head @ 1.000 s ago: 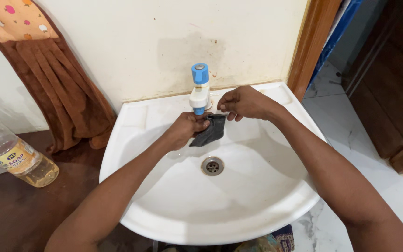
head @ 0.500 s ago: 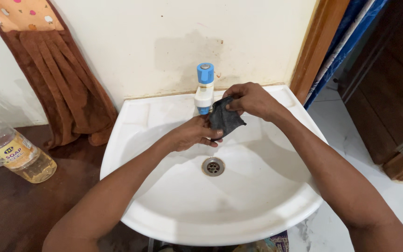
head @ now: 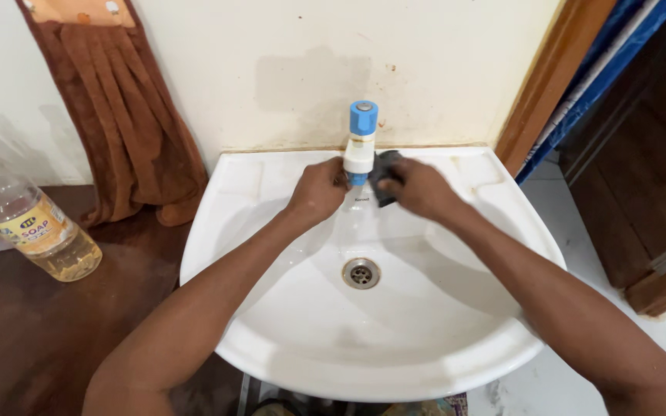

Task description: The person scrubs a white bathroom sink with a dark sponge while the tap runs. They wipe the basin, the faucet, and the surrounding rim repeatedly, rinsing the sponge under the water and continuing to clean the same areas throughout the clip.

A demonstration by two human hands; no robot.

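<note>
View from above of a white ceramic wash basin [head: 456, 362] fixed to a cream wall: the left hand [head: 319, 189] is curled around the base of the white plastic tap with a blue cap [head: 360, 142], while the right hand [head: 418, 187] grasps a small dark grey cloth [head: 383, 171] bunched against the tap's right side, just above the round metal drain [head: 361, 273]. Likely hazards, as a judgement: a loose pinch could drop the cloth into the bowl and over the drain, and sideways force from both hands could strain or loosen the light plastic tap; a clear plastic bottle of yellow liquid [head: 28, 227] and a hanging brown towel [head: 129, 115] stand well apart to the left
</note>
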